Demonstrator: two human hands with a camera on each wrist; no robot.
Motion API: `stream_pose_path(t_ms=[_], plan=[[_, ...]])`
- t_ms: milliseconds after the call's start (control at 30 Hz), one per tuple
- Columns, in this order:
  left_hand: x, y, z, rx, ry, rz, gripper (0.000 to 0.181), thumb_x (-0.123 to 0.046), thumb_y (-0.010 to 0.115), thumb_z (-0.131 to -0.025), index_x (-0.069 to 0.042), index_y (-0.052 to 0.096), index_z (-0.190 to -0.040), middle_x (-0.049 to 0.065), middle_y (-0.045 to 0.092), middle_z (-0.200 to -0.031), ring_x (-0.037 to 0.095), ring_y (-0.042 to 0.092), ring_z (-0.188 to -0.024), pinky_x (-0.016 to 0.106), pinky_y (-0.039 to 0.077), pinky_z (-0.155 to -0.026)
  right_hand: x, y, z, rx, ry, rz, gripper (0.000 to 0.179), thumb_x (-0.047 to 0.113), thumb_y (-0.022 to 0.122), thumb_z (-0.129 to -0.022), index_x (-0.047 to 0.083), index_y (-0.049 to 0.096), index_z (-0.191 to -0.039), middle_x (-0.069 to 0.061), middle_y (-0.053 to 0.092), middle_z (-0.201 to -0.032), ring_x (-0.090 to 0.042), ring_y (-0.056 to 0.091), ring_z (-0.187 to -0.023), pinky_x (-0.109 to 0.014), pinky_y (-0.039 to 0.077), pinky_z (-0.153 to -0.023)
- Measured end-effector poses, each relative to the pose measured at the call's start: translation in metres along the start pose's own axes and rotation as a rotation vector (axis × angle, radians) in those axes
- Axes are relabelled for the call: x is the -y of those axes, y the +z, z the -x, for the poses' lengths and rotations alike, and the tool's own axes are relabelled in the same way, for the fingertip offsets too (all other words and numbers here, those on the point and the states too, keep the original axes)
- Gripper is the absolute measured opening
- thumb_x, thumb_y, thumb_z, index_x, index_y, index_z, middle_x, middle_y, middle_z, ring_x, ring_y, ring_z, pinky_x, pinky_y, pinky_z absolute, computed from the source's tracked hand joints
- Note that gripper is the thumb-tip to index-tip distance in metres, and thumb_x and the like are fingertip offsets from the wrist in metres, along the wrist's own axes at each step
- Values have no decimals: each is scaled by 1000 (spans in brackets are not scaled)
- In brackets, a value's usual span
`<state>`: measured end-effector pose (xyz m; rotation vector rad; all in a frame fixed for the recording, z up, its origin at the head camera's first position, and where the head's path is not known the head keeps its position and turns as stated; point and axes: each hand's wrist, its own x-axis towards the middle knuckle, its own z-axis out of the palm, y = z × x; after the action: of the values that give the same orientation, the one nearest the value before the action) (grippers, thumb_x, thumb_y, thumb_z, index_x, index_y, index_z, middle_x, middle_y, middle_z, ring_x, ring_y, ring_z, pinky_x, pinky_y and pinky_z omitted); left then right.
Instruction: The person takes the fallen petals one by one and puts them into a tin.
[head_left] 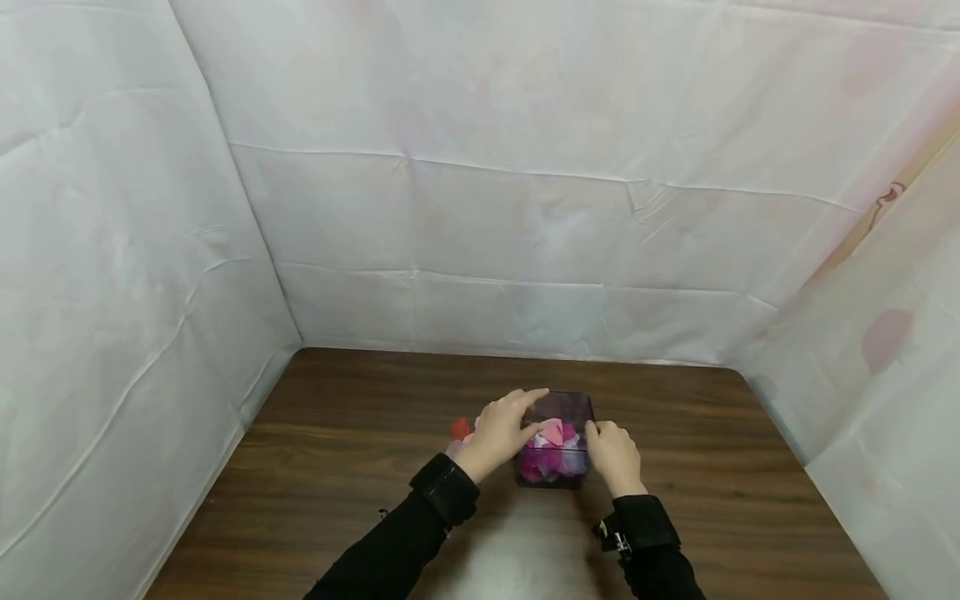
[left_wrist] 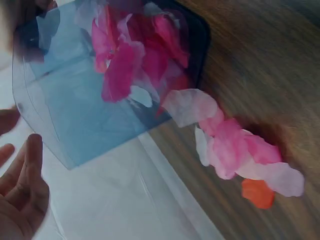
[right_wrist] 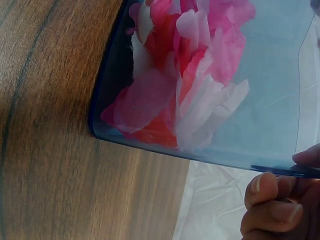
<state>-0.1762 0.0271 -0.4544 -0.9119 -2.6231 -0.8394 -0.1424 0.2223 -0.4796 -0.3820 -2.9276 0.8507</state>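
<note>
A see-through dark plastic box [head_left: 567,405], open at the top, stands upright on the table. Pink, red and white artificial petals [right_wrist: 210,95] are heaped in its lower part. My right hand [head_left: 615,454] pinches the right wall at the rim, thumb inside and fingers outside in the right wrist view. Over the box's left side is my left hand [head_left: 497,429], its fingers spread and fairly straight near the rim. The left wrist view shows fingertips [left_wrist: 34,142] close to that rim, with nothing held between them.
Loose petals [left_wrist: 237,150], pink, white and orange, lie in a small pile on the wooden table [head_left: 360,433] just left of the box, partly hidden by the left hand in the head view. White cloth walls [head_left: 487,217] enclose the table's back and sides.
</note>
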Motion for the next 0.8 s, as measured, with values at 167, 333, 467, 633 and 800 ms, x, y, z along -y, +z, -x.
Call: stream_pose_path(t_ms=[167,333,467,633,800], plan=[[20,5,14,-53,-89,142,55,-28,63,-90,-15,43,-139,18,34,-145,40,36,-131,53,42,-98,-1,0,0,12,22,-1,41,28,36,-96,0,66,-93,-27,65,-104,-43,63,-88,-47,45,-61],[52,17,40,-67,-218,87,41,-16,62,-89,-9,55,-128,29,40,-137,52,37,-125,64,39,-92,1,2,0,22,28,-18,40,29,36,-96,1,64,-86,-24,65,-98,-36,62,-82,-43,43,-58],[70,22,63,-13,-327,10,21,-7,58,-89,-4,65,-109,26,52,-108,43,50,-99,52,47,-73,0,5,2,27,31,-18,41,29,36,-96,0,65,-93,-24,65,-100,-37,63,-83,-43,44,-60],[87,23,81,122,-452,-85,25,-8,67,-82,-7,60,-106,19,48,-99,35,48,-89,45,46,-60,0,3,1,22,22,-14,42,28,35,-96,-1,66,-97,-27,64,-105,-43,62,-90,-49,46,-62],[96,24,86,146,-420,-113,17,-3,68,-79,-5,56,-90,14,51,-88,34,54,-82,43,48,-61,1,0,0,16,18,-16,40,28,36,-96,2,65,-88,-26,65,-101,-41,63,-86,-46,45,-60]])
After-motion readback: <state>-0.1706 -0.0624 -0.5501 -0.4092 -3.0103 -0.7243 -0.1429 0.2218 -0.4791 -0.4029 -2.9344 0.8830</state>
